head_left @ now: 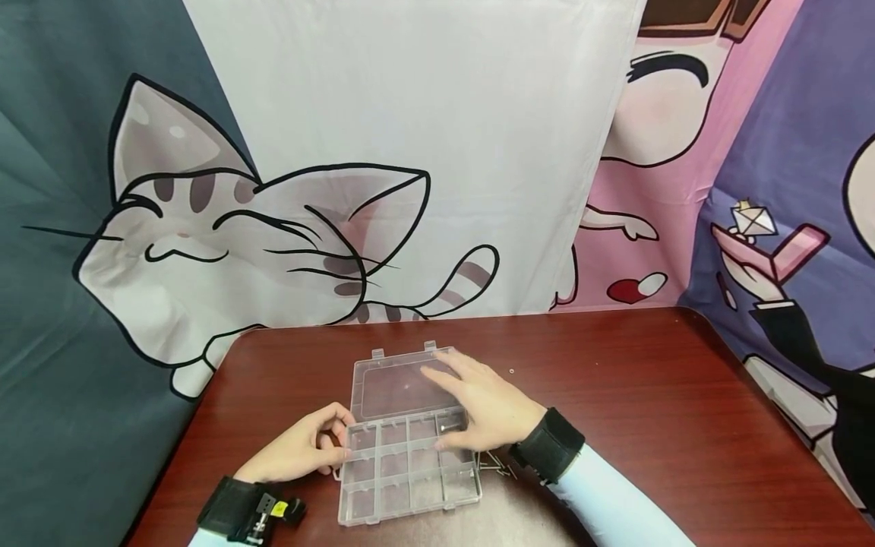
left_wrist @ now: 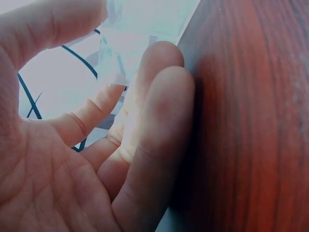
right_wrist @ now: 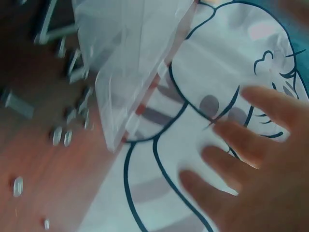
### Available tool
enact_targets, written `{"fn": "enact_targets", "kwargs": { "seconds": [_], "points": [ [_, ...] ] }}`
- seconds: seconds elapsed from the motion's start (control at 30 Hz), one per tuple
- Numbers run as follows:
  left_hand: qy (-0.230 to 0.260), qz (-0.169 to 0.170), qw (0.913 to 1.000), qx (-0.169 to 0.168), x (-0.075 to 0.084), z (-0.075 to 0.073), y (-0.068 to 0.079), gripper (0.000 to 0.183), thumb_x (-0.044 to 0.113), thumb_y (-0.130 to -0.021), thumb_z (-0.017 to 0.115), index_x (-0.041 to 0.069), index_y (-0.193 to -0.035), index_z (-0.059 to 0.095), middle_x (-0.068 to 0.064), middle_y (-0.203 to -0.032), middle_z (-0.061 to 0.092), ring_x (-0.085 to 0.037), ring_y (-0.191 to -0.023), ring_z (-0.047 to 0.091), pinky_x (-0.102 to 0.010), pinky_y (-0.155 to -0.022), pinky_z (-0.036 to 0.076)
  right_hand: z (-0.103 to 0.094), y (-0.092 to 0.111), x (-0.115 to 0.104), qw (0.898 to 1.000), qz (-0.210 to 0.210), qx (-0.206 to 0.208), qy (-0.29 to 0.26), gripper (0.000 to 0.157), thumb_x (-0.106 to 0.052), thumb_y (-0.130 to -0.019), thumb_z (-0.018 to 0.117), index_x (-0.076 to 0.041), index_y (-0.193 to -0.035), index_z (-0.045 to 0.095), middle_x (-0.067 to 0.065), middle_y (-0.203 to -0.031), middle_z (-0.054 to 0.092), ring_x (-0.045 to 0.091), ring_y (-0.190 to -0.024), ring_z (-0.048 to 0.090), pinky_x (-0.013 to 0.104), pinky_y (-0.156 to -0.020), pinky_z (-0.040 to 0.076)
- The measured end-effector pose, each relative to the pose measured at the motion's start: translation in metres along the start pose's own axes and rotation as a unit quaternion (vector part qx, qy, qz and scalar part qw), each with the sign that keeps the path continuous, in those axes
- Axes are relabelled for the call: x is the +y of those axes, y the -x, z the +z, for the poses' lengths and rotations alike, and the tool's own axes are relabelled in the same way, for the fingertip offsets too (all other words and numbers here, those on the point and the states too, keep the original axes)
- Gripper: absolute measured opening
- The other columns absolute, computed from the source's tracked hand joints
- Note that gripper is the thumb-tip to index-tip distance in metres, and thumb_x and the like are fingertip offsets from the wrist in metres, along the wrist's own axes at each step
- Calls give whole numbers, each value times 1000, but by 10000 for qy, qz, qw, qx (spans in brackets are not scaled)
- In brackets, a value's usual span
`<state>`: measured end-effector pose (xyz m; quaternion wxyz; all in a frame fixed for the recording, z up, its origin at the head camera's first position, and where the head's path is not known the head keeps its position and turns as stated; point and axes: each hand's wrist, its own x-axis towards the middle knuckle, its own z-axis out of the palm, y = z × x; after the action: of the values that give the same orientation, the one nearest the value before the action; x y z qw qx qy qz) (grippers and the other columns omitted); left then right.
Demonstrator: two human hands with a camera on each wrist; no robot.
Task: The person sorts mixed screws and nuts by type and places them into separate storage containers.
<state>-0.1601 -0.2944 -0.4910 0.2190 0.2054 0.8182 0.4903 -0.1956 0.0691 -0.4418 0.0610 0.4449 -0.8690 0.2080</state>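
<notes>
A clear plastic compartment box (head_left: pixel 393 462) lies on the table with its lid (head_left: pixel 390 386) folded back, away from me. My left hand (head_left: pixel 301 448) holds the box's left edge between thumb and curled fingers; the left wrist view shows the clear box corner (left_wrist: pixel 140 24) between them. My right hand (head_left: pixel 488 403) hovers over the box's right side with fingers spread, holding nothing. In the right wrist view its fingers (right_wrist: pixel 231 140) are apart from the box. Several metal screws (head_left: pixel 502 466) lie right of the box, partly behind my right wrist. Small nuts (right_wrist: pixel 57 135) lie near them.
The brown wooden table (head_left: pixel 615 425) extends to both sides. One small ring-shaped piece (head_left: pixel 511 371) sits on it beyond my right hand. A printed cloth (head_left: pixel 478 114) with a cartoon cat hangs behind the table's far edge.
</notes>
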Motion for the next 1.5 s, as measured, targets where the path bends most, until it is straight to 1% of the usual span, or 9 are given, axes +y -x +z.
{"fn": "enact_targets", "kwargs": {
  "seconds": [0.07,0.13,0.47,0.73,0.97,1.07,1.17,1.3,1.5],
  "points": [
    [-22,-9,10000,24,0,0,0,48,26,-89,70,1,-124,48,-20,-94,56,-31,-61,62,-40,-52,53,-6,5,-2,9995,138,-248,149,109,-77,-76,59,-16,-160,28,9,-166,16,30,-151,18,50,-118,19],
    [-64,-20,10000,70,-1,-1,0,48,27,-89,70,2,-124,48,-19,-94,56,-30,-60,61,-40,-52,53,-10,9,-2,9988,216,-377,206,115,-84,-74,52,-17,-162,19,8,-168,5,30,-152,7,54,-119,13],
    [-66,7,9999,77,-3,0,-1,47,26,-89,70,2,-123,48,-19,-93,56,-29,-58,60,-39,-51,53,-16,28,17,9975,274,-377,537,111,-83,-78,47,-11,-160,26,13,-166,13,34,-151,14,54,-118,15],
    [105,84,9999,-31,-2,-1,-3,49,25,-90,70,0,-125,47,-22,-93,57,-32,-61,62,-41,-55,54,-23,50,33,9974,363,-238,579,107,-74,-78,60,-9,-158,32,14,-165,18,34,-150,16,52,-119,16],
    [67,84,9999,-26,-2,-4,-3,50,26,-90,70,0,-125,46,-20,-93,57,-31,-61,62,-39,-53,53,-25,75,44,9962,570,-182,632,98,-71,-81,59,-10,-155,38,12,-163,26,29,-150,22,50,-117,23],
    [69,110,9999,-51,-2,-4,-2,50,26,-90,69,-1,-124,46,-20,-92,57,-31,-61,62,-39,-53,53,-23,86,43,9961,608,40,633,88,-65,-82,64,-8,-147,49,10,-154,41,26,-141,38,48,-112,34],
    [95,131,9998,-72,-3,-4,-2,49,26,-90,69,-1,-123,46,-20,-91,57,-32,-61,62,-38,-53,53,-19,98,40,9955,569,326,679,70,-56,-80,71,-9,-131,61,1,-129,56,15,-116,54,39,-99,45],
    [104,134,9998,-93,-4,-4,-2,48,25,-90,70,-1,-123,46,-20,-91,57,-32,-60,62,-38,-51,53,-13,116,34,9934,544,458,903,44,-48,-74,78,-18,-103,65,-12,-94,43,5,-82,43,29,-75,44],
    [131,129,9998,-127,-5,-2,-3,48,25,-90,70,-1,-123,46,-20,-90,57,-31,-61,62,-38,-51,52,-7,139,27,9874,722,441,1335,34,-43,-71,79,-23,-85,56,-16,-82,36,6,-75,39,32,-71,42]
  ]
}}
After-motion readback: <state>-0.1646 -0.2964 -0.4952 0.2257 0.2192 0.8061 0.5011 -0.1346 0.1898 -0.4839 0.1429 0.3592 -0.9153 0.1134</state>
